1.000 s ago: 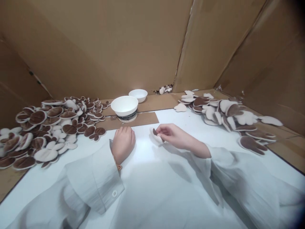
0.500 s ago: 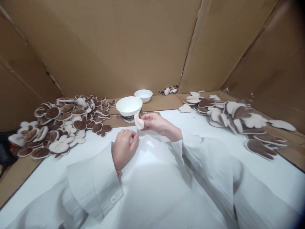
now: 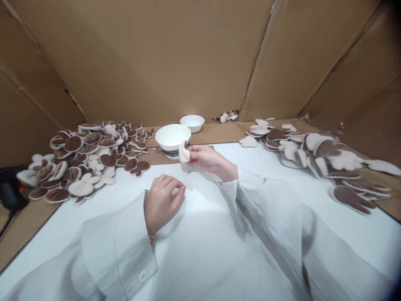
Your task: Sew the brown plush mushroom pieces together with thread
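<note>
Between the thumb and fingers of my right hand (image 3: 208, 161) is a small cream fabric piece (image 3: 184, 153), held upright just in front of the larger white bowl (image 3: 173, 136). That bowl has black markings on its lower side. My left hand (image 3: 163, 202) rests low over the white tabletop (image 3: 200, 190), nearer to me, its fingers curled and its thumb beside them. Whether anything is inside its curled fingers is hidden. A gap separates the two hands.
A pile of brown and cream plush pieces (image 3: 89, 146) lies at the left, and another pile (image 3: 300, 146) at the right. Behind the larger bowl stands a smaller white bowl (image 3: 192, 122). Cardboard walls (image 3: 156, 62) enclose the table. A black object (image 3: 11, 190) is at the far left.
The cream piece in my right hand has turned slightly. My left hand has drawn a little away from it, towards me. The camera view has shifted slightly.
</note>
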Motion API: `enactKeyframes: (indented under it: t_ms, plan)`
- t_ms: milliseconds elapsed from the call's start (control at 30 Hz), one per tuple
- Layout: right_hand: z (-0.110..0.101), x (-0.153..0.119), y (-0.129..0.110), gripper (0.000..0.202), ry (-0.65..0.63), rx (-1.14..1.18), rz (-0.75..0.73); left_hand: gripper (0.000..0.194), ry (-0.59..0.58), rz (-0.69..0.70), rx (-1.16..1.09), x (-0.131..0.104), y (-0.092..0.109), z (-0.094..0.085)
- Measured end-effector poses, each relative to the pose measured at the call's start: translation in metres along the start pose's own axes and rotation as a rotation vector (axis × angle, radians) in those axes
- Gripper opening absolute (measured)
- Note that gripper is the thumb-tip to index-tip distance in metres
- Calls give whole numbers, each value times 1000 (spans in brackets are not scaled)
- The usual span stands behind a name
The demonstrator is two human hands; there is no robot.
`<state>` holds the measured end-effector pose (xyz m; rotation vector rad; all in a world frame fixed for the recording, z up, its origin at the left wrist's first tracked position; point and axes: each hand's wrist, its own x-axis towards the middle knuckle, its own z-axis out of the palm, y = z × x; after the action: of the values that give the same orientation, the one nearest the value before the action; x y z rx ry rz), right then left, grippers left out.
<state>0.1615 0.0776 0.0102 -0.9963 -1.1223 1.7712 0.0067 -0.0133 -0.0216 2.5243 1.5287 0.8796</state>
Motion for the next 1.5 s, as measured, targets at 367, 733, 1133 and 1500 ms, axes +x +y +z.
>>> enactKeyframes:
  t_ms: [367,733,1133,1500]
  plan:
    - [3,-6,-3,15,-4,-14,-4,25,87,-333,-490,5,4,1]
    - [1,-7,-5,18,-4,-29,-11,29,-223,-612,-1181,24,11,18]
    - [-6,-4,-7,16,0,-77,31,25,-163,-651,-763,-16,4,-16]
    - [-4,-21,-12,5,-166,-358,12,25,-33,-562,-541,-16,-1,-15]
